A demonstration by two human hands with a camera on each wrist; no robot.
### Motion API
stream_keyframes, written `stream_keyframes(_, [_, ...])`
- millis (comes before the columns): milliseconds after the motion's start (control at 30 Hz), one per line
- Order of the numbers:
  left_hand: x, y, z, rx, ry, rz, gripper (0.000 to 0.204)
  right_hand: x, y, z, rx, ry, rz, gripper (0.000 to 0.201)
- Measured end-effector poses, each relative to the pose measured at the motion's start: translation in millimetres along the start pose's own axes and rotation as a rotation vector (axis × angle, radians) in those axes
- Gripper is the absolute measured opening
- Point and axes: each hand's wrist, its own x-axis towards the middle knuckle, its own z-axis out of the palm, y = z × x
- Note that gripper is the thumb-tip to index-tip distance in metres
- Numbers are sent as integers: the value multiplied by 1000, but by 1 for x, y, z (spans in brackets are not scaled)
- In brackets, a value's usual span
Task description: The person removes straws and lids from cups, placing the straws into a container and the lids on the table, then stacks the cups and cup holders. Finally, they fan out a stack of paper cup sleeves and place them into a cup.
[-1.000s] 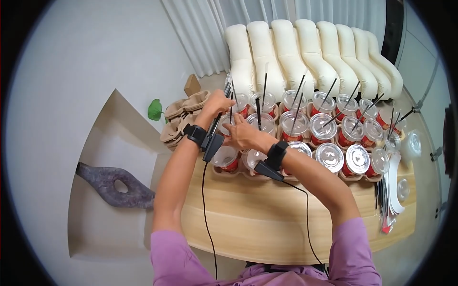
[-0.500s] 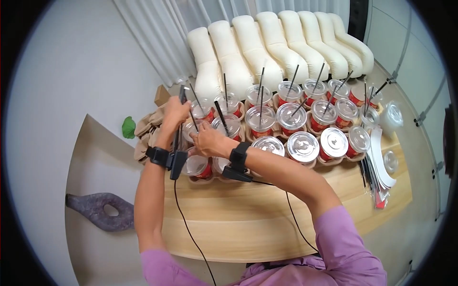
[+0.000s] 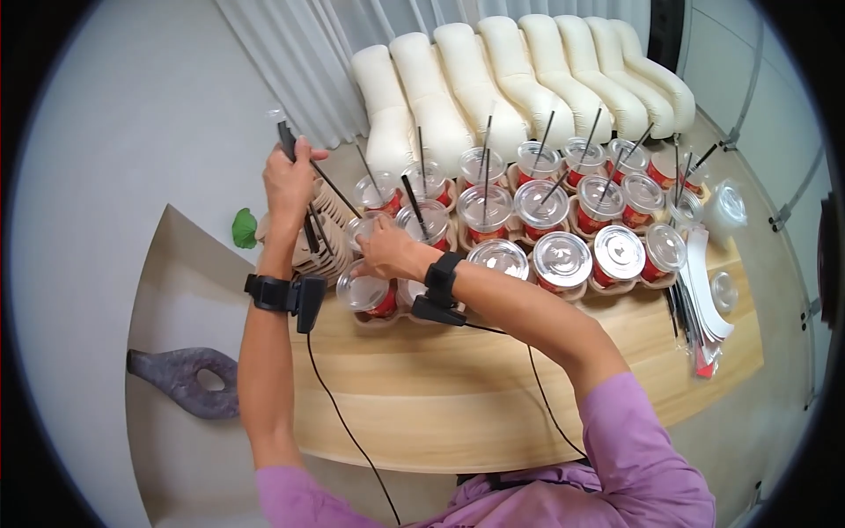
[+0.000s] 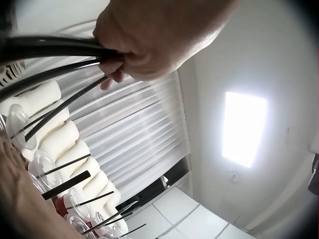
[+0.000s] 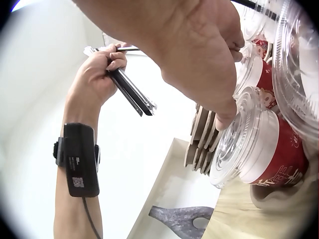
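My left hand (image 3: 289, 180), raised beyond the table's left end, grips a bundle of black straws (image 5: 130, 92) in clear wrapping. One thin straw (image 3: 336, 189) slants from its fingertips toward a lidded cup (image 3: 356, 227) at the left end of the middle row. My right hand (image 3: 392, 251) holds this cup near its lid, thumb on the near side and fingers bent at the far side; they hide part of it. Just in front stands another red cup with a clear lid (image 5: 244, 134), close by the right thumb. A thick black straw (image 3: 414, 207) stands in the neighbouring cup.
Rows of red lidded cups (image 3: 563, 260), several with straws, sit in cardboard carriers across the table (image 3: 396, 378). Stacked carriers (image 3: 330, 211) stand at the left. White paper strips (image 3: 700, 295) and spare lids (image 3: 723, 292) lie at the right. A cream sofa (image 3: 519, 88) stands behind.
The left hand has moved left and away from the cups with the straw bundle, one straw slanting back toward the cup. My right hand stays at the same cup. The head view has shifted.
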Motion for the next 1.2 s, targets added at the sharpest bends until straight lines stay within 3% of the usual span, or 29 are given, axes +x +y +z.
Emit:
stream_keyframes(67, [3,-8,-2,38,35,24,37,-2,1,-1,-66,-23,-97,84])
stream_keyframes(167, [8,-14,-2,-40,-47,41,38,-7,0,10,-96,142,-65,80])
stream_keyframes(200, [10,-15,-2,-37,-125,-4,37,-11,2,12,-98,245,-35,79])
stream_keyframes(267, [9,-14,-1,-36,-200,-50,37,-28,-1,-5,-4,229,-74,78])
stream_keyframes(367, [-1,-1,5,-471,-423,-277,23,-61,-7,-32,27,129,-118,73])
stream_keyframes(500, [-9,-1,18,-424,-605,-315,19,-90,7,-27,126,280,-146,67])
stream_keyframes(567, [-10,-9,30,-435,-621,-339,21,-103,12,-40,207,132,10,66])
stream_keyframes(633, [-13,-12,39,-464,-655,-422,28,-111,21,-48,183,141,35,66])
stream_keyframes(767, [-25,-8,52,-385,-671,-370,44,-106,36,-50,197,100,88,66])
stream_keyframes(1000, [-32,-18,86,-282,-709,-356,31,-91,50,-33,217,123,75,68])
stream_keyframes(1200, [-34,-21,105,-50,-603,-285,22,-80,59,-21,170,43,18,70])
